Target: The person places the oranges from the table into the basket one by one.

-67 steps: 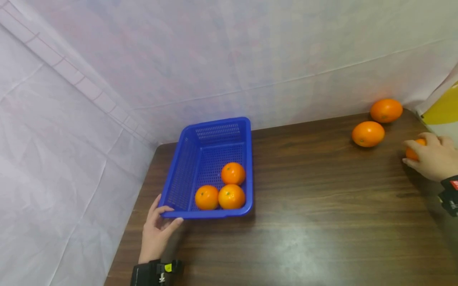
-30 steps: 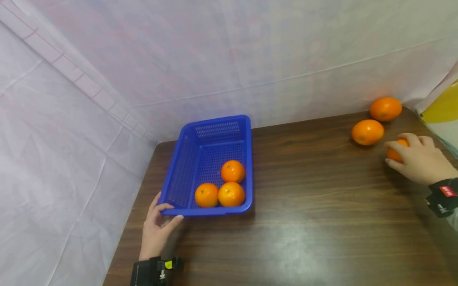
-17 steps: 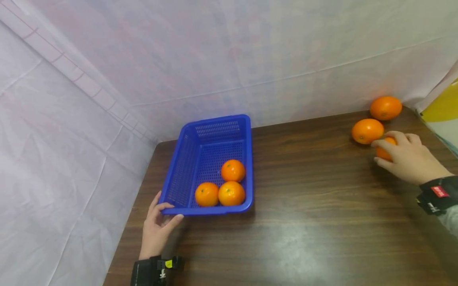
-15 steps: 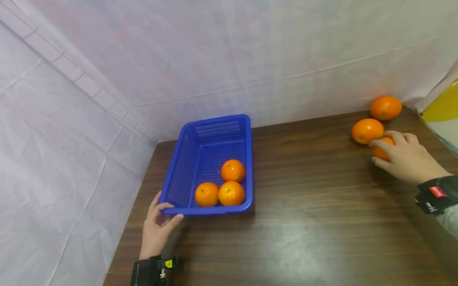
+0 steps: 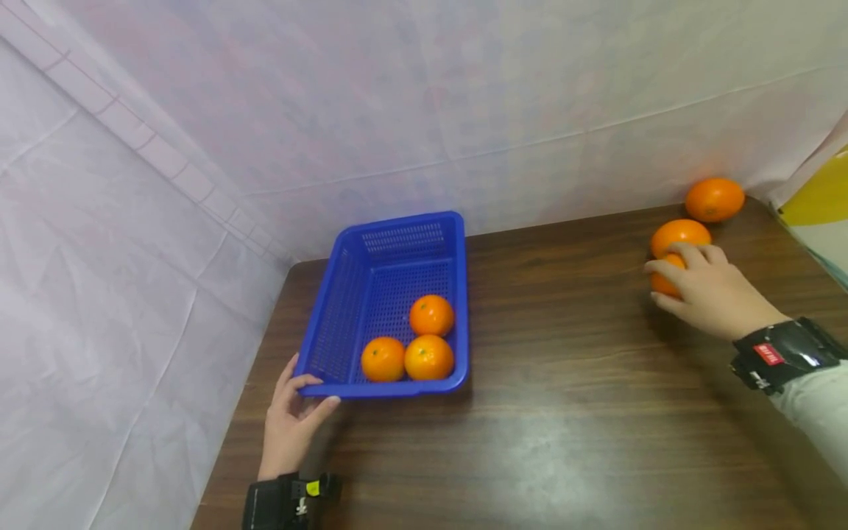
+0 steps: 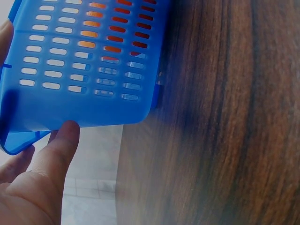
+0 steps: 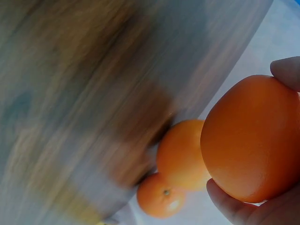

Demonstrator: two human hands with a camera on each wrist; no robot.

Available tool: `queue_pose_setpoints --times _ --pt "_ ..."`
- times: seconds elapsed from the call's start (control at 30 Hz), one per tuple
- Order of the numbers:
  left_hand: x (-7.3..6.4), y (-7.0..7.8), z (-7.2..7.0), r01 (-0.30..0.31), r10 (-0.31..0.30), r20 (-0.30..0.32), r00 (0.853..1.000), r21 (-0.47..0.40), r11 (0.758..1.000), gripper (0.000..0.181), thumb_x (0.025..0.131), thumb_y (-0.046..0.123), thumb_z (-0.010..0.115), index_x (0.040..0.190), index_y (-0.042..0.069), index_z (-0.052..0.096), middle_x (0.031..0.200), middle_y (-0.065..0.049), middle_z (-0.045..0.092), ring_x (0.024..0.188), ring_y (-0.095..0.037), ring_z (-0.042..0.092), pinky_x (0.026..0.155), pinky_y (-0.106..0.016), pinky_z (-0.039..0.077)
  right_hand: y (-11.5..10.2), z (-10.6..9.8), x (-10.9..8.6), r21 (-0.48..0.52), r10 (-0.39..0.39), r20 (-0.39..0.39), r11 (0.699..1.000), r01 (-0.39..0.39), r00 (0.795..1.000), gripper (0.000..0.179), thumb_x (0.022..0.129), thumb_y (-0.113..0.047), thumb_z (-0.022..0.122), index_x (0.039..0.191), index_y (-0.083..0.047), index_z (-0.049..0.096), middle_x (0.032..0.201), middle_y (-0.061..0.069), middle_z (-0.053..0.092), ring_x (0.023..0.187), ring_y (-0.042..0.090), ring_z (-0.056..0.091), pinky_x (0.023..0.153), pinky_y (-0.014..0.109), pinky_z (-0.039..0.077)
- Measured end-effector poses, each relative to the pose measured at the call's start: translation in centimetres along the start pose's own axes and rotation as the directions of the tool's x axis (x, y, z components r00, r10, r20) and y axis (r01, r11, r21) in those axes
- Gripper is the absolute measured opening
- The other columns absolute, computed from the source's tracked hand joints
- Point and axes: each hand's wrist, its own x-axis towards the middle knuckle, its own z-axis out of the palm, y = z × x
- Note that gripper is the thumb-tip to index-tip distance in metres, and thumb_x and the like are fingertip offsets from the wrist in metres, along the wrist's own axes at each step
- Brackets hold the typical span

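My left hand (image 5: 291, 423) grips the near left corner of a blue perforated plastic basket (image 5: 379, 392), thumb outside and fingers over the rim. Three oranges lie in the basket's near end, one of them an orange (image 5: 432, 316) a little farther back. Over the table's right side, my right hand (image 5: 712, 291) holds an orange (image 7: 253, 140) between thumb and fingers; its palm side is hidden from the head view. Just behind this hand lies another orange (image 5: 680, 237), partly covered by it. Another orange (image 5: 715, 199) rests farther back, by the wall.
The dark wood-grain table (image 5: 563, 412) runs from the basket to the right. White sheeting (image 5: 517, 103) rises along the back edge and at the left. Something yellow (image 5: 821, 193) shows beyond the table's right corner.
My right hand has carried its orange leftward from the table's right end, passing in front of the two loose oranges. The left hand and basket stay in place.
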Motion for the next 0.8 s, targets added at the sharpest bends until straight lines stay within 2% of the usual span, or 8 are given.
queue_pose_setpoints --times 0.2,0.43,0.7,0.8 --pt "0.0 0.1 0.1 -0.002 0.002 -0.002 1.000 -0.031 1.000 0.032 0.086 0.001 0.078 0.110 -0.004 0.058 0.165 -0.001 0.025 0.144 -0.037 0.038 0.097 -0.006 0.046 -1.4 0.3 0.9 -0.003 -0.030 0.007 1.000 0.030 1.000 0.045 0.084 -0.021 0.080 0.123 -0.004 0.064 0.129 0.033 0.049 0.109 0.060 0.044 0.075 0.071 0.049" --pt "0.0 -0.1 0.2 -0.005 0.004 -0.012 1.000 -0.042 0.999 0.033 0.085 -0.001 0.078 0.110 -0.005 0.057 0.165 -0.001 0.027 0.144 -0.037 0.038 0.098 -0.006 0.046 -3.2 0.6 2.4 0.008 -0.048 0.027 0.999 0.048 0.998 0.046 0.086 -0.022 0.079 0.126 -0.002 0.064 0.133 0.034 0.049 0.112 0.060 0.045 0.085 0.069 0.048" --pt "-0.1 0.1 0.1 0.006 -0.006 -0.003 1.000 -0.018 1.000 0.034 0.085 0.003 0.079 0.111 -0.003 0.058 0.165 0.000 0.026 0.145 -0.037 0.036 0.097 -0.004 0.044 -5.3 0.7 3.9 0.028 -0.062 0.046 0.998 0.061 0.997 0.046 0.089 -0.023 0.076 0.129 -0.006 0.063 0.136 0.031 0.048 0.116 0.058 0.045 0.090 0.071 0.048" --pt "-0.1 0.1 0.0 0.005 -0.005 -0.002 1.000 -0.010 1.000 0.034 0.086 0.004 0.079 0.111 -0.003 0.058 0.165 0.000 0.026 0.146 -0.038 0.035 0.097 -0.004 0.044 -6.2 0.6 4.4 0.030 -0.069 0.049 0.997 0.068 0.996 0.045 0.089 -0.023 0.075 0.129 -0.007 0.063 0.137 0.029 0.048 0.118 0.057 0.046 0.088 0.070 0.050"
